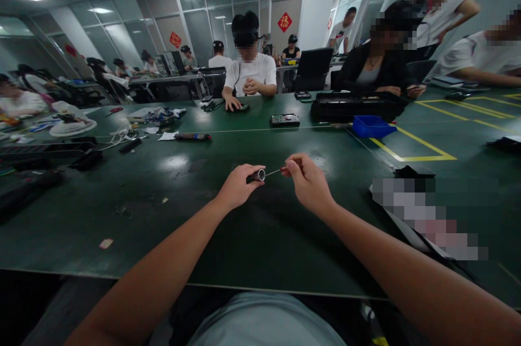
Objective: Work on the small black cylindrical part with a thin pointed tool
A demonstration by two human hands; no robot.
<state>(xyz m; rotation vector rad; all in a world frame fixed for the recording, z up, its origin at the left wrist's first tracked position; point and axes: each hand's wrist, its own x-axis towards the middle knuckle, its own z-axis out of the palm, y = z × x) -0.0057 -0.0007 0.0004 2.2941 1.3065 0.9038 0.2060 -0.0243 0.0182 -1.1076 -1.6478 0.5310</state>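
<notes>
My left hand [238, 186] is closed around a small silvery cylinder [260, 174], whose round end sticks out toward the right. My right hand [307, 180] pinches a thin tool with a reddish handle [290, 167]; its slim metal shaft [273, 172] points left at the cylinder's end. Both hands hover just above the dark green table [195, 216], close together in front of me.
Across the table a person in white sits with a hand on a dark device [239, 108]. A hard drive [285, 119], a blue tray [372, 126], a long black case [352, 106], cables and scraps lie about. Yellow tape lines mark the right side. Other people sit around.
</notes>
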